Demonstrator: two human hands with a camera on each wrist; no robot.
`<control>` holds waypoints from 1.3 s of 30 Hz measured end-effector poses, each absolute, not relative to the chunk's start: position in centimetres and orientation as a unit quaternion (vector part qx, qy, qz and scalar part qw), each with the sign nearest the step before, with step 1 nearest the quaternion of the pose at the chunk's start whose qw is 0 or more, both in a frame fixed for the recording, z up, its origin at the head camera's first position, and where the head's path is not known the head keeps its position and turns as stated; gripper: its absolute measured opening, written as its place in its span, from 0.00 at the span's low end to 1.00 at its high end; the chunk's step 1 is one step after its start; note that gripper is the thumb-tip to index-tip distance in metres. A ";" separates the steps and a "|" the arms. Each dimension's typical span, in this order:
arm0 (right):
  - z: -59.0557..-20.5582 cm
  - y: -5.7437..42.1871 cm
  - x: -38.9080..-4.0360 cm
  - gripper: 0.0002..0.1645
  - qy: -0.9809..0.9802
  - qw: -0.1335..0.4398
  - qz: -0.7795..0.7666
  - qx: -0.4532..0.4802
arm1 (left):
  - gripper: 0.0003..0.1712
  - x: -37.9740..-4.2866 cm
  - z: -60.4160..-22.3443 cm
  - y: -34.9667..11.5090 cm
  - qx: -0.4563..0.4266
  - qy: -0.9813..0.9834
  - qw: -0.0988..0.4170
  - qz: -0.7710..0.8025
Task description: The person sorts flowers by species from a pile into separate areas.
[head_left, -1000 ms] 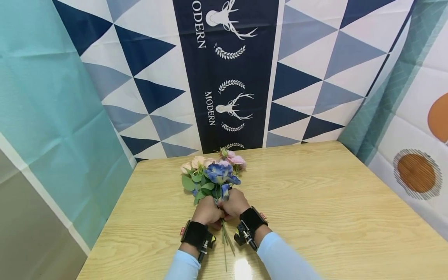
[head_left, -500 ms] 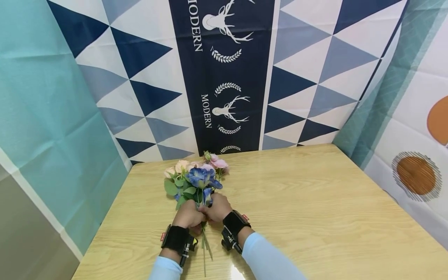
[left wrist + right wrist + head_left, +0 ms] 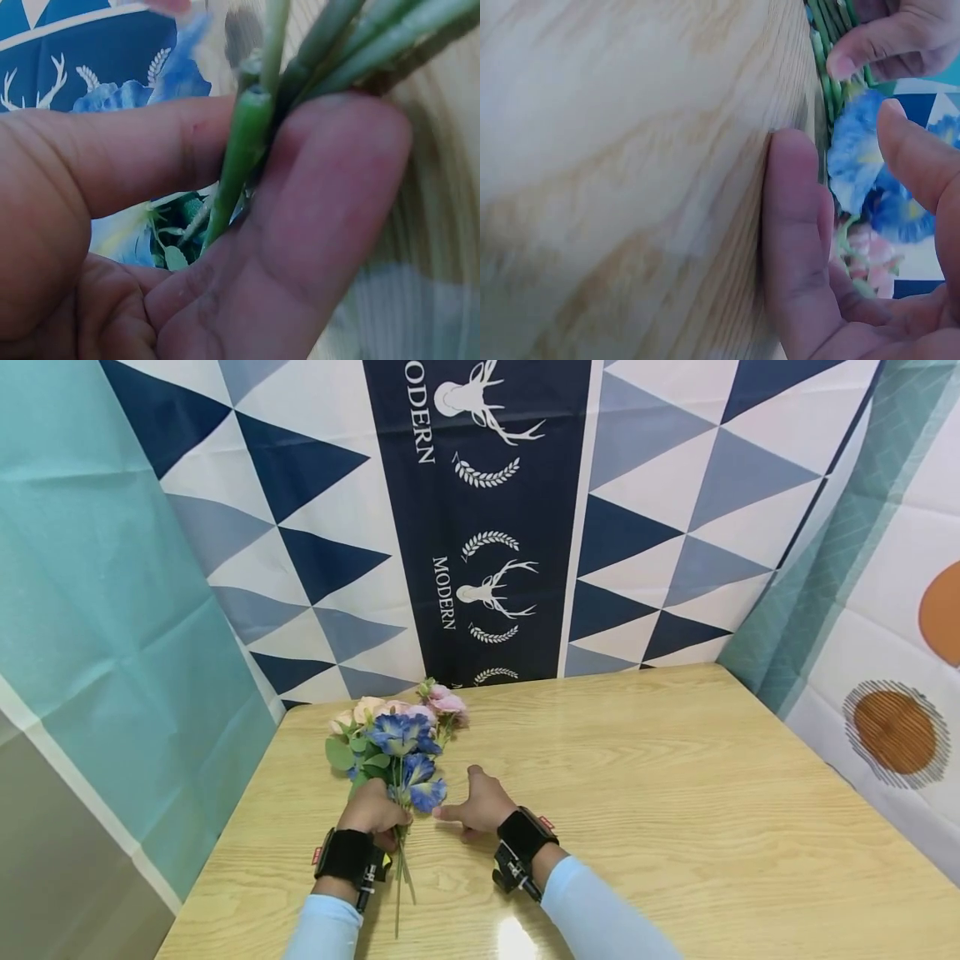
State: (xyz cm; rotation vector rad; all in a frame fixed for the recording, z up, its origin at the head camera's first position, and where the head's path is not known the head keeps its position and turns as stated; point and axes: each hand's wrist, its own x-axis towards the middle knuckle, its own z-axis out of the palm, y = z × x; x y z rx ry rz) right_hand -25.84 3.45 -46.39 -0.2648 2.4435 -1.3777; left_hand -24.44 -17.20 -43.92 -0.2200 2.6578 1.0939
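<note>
My left hand (image 3: 372,811) grips the bunch of green stems (image 3: 247,142) between thumb and fingers, just below the flower heads. The bouquet has blue flowers (image 3: 402,735), peach roses (image 3: 367,708), pink flowers (image 3: 444,699) and green leaves (image 3: 340,753). Its heads point to the back of the table, and the bare stem ends reach toward the front. My right hand (image 3: 480,803) is apart from the bouquet, to its right, with thumb and fingers spread and nothing between them. In the right wrist view its fingers (image 3: 791,217) lie right at the tabletop.
The pale wooden table (image 3: 637,793) extends well to the right of the hands. A patterned curtain with deer prints (image 3: 487,585) hangs along the back edge. A teal curtain (image 3: 135,610) borders the left side, and a white curtain with orange circles (image 3: 892,731) the right.
The right hand has let go of the bouquet and opened, and now sits apart on its right. The left hand has shifted left with the bouquet. The lower blue flowers now show.
</note>
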 end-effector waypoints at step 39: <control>-46.6 7.3 -25.3 0.61 0.830 0.177 -0.524 -0.073 | 0.15 -25.5 -43.3 -27.0 -0.119 0.913 0.154 0.358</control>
